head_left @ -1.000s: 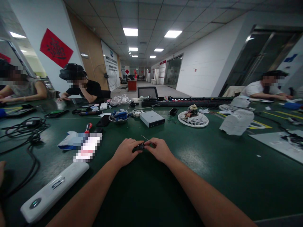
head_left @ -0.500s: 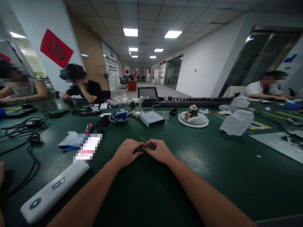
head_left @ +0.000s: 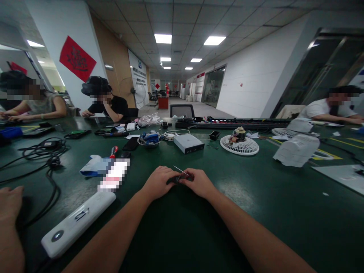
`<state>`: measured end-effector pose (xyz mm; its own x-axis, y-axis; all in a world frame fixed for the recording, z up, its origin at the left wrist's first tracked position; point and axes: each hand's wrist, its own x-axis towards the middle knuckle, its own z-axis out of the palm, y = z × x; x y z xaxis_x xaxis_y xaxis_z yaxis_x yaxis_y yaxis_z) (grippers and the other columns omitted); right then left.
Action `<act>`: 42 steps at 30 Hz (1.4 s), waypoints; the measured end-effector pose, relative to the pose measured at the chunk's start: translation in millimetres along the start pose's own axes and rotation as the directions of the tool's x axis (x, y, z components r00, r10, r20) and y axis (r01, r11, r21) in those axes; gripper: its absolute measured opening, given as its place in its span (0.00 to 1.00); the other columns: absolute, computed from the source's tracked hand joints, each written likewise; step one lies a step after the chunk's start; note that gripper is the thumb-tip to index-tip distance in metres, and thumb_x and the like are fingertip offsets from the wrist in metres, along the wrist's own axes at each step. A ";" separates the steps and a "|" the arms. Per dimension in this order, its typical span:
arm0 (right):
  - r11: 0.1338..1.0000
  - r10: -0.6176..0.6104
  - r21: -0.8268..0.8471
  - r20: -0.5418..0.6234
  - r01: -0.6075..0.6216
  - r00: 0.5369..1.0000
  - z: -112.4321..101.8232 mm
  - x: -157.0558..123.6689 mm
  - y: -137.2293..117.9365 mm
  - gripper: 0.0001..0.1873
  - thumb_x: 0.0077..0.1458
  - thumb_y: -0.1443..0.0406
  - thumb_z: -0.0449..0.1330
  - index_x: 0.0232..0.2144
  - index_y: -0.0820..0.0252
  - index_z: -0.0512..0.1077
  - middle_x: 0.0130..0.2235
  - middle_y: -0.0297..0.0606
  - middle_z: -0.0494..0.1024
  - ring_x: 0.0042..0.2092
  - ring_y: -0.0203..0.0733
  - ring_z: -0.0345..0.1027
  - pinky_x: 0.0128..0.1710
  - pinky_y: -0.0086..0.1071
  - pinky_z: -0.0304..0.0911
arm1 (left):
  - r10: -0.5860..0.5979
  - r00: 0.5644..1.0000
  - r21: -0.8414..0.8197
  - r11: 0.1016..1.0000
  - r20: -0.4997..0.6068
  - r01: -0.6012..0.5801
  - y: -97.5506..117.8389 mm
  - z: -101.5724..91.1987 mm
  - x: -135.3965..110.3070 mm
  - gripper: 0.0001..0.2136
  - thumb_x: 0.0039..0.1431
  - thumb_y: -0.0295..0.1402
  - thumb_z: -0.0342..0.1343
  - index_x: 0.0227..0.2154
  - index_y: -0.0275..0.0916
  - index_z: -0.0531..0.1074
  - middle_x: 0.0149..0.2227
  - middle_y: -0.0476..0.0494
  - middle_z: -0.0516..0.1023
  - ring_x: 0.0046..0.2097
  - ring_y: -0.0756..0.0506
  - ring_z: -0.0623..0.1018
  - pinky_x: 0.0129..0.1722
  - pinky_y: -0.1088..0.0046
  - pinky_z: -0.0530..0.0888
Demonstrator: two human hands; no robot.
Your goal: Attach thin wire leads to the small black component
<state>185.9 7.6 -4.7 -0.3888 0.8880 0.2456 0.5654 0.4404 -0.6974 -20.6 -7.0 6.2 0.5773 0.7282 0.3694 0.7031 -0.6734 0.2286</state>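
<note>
Both of my hands meet above the green workbench (head_left: 193,231). My left hand (head_left: 159,183) and my right hand (head_left: 199,183) pinch a small black part (head_left: 178,179) between them. A thin metal pin (head_left: 181,170) sticks up and to the left from it, its lower end hidden by my fingers. Much of the black part is covered by my fingers. To the left of my left forearm lies a long white device (head_left: 78,218).
A pixelated item (head_left: 113,175), blue-and-white packaging (head_left: 95,165) and black cables (head_left: 42,159) lie to the left. Ahead are a metal bowl of parts (head_left: 149,139), a silver box (head_left: 188,143), a white fan guard (head_left: 239,146) and white fan housing (head_left: 297,150). Another person's hand (head_left: 10,204) enters lower left.
The whole scene has shifted right in view. Another person's hand has come further in at lower left. My hands still hold the black part, and the pin has tilted slightly.
</note>
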 end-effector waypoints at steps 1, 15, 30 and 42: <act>1.000 0.001 -0.003 0.001 -0.001 1.000 0.0 -0.1 0.1 0.08 0.50 0.60 0.63 0.33 0.56 0.77 0.31 0.32 0.78 0.33 0.38 0.69 0.34 0.30 0.60 | 0.002 1.000 -0.003 1.000 0.003 -0.002 0.5 -0.5 0.2 0.17 0.55 0.28 0.59 0.48 0.44 0.72 0.44 0.46 0.78 0.46 0.44 0.74 0.47 0.64 0.67; 0.996 0.087 -0.001 0.099 -0.088 0.991 -4.1 -1.8 -3.5 0.10 0.49 0.59 0.63 0.29 0.60 0.75 0.27 0.32 0.74 0.29 0.36 0.65 0.28 0.28 0.56 | 0.110 0.993 0.005 0.994 0.051 -0.111 5.3 -5.9 2.1 0.17 0.55 0.29 0.57 0.49 0.44 0.72 0.42 0.44 0.78 0.45 0.44 0.75 0.48 0.63 0.66; 0.990 0.075 0.116 0.029 -0.078 0.997 1.6 -1.3 -3.5 0.12 0.52 0.60 0.60 0.37 0.59 0.74 0.29 0.33 0.76 0.31 0.38 0.68 0.31 0.30 0.60 | 0.062 0.998 0.051 0.997 0.003 -0.062 3.1 -1.3 1.5 0.17 0.57 0.34 0.57 0.50 0.43 0.71 0.44 0.43 0.78 0.45 0.43 0.74 0.47 0.62 0.66; 0.994 0.079 -0.060 -0.207 -0.093 0.975 -4.6 1.3 5.4 0.13 0.59 0.61 0.51 0.38 0.57 0.74 0.29 0.34 0.74 0.29 0.38 0.65 0.29 0.31 0.56 | -0.206 0.969 0.112 0.969 -0.139 0.222 1.0 -0.7 2.4 0.16 0.56 0.34 0.57 0.48 0.41 0.73 0.41 0.42 0.79 0.43 0.41 0.75 0.45 0.61 0.67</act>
<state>191.8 11.8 -5.0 -0.1840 0.9280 0.3241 0.6420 0.3631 -0.6752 -18.8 -6.0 8.0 0.3566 0.8262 0.4362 0.8555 -0.4764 0.2029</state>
